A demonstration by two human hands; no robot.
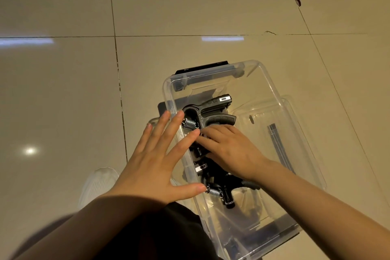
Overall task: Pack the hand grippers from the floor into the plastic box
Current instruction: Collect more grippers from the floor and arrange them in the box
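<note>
Fingers of the left hand are straight and spread apart, resting against the outer left wall and rim of the clear plastic box. Right hand reaches inside the box, fingers extended and laid flat on the black hand grippers; whether they grip one cannot be told. Box stands open on the tiled floor. Contents: several black hand grippers with metal springs, lying along the left side, one at the far end, others under and behind the right hand. White shoe sits beside the box
</note>
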